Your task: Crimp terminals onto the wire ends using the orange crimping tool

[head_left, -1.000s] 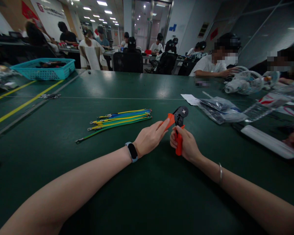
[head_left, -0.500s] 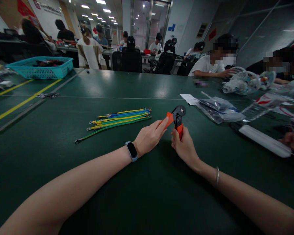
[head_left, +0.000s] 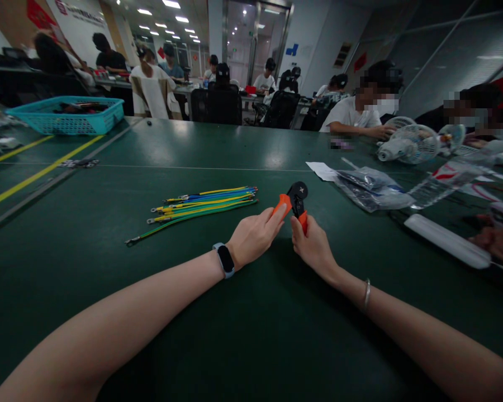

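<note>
A crimping tool with a round black head and two orange handles is held between both hands, its head pointing away from me. My left hand is closed on the left handle, with a watch on the wrist. Around the right handle are the fingers of my right hand, which has a bracelet on its wrist. The handles are spread apart. To the left of the tool lies a bundle of yellow, blue and green wires with ring terminals on their left ends.
A turquoise basket stands at the back left. On the right are plastic bags, a white bar-shaped object, a white fan and another person's hand. People sit beyond the green table.
The crimping tool has shifted slightly left, and my right hand has moved a little left with it. My left hand is almost unmoved.
</note>
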The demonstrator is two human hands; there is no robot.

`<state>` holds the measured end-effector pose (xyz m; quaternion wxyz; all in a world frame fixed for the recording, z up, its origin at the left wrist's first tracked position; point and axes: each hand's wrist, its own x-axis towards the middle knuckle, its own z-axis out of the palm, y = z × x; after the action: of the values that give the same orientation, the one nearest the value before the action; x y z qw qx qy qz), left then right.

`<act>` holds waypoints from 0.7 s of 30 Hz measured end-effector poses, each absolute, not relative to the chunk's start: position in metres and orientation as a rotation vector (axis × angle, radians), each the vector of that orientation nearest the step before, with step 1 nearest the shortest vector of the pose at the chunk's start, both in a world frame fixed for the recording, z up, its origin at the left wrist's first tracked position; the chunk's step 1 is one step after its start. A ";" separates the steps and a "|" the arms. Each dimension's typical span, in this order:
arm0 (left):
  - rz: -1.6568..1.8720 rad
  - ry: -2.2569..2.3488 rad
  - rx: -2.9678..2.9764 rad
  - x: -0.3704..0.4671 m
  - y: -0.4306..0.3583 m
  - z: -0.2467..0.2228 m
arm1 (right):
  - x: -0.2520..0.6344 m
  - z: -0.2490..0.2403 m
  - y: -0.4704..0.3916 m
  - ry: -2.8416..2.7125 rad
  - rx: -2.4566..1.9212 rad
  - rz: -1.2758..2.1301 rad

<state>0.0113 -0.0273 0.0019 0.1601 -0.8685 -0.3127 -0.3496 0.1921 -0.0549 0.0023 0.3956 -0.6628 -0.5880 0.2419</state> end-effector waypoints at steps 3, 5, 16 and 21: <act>-0.963 -0.880 -2.446 0.011 -0.028 0.002 | 0.192 0.006 -0.055 -1.510 -1.738 0.591; -0.952 -0.865 -2.413 0.012 -0.029 0.001 | 0.192 0.009 -0.055 -1.518 -1.763 0.590; -0.909 -0.820 -2.370 0.012 -0.030 0.003 | 0.190 0.018 -0.055 -1.513 -1.774 0.583; -0.860 -0.835 -2.400 0.012 -0.031 0.003 | 0.190 0.020 -0.055 -1.506 -1.796 0.580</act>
<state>0.0121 -0.0306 0.0031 0.2274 -0.8712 -0.3031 -0.3121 0.1897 -0.0545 0.0198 0.3557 -0.6952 -0.5829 0.2246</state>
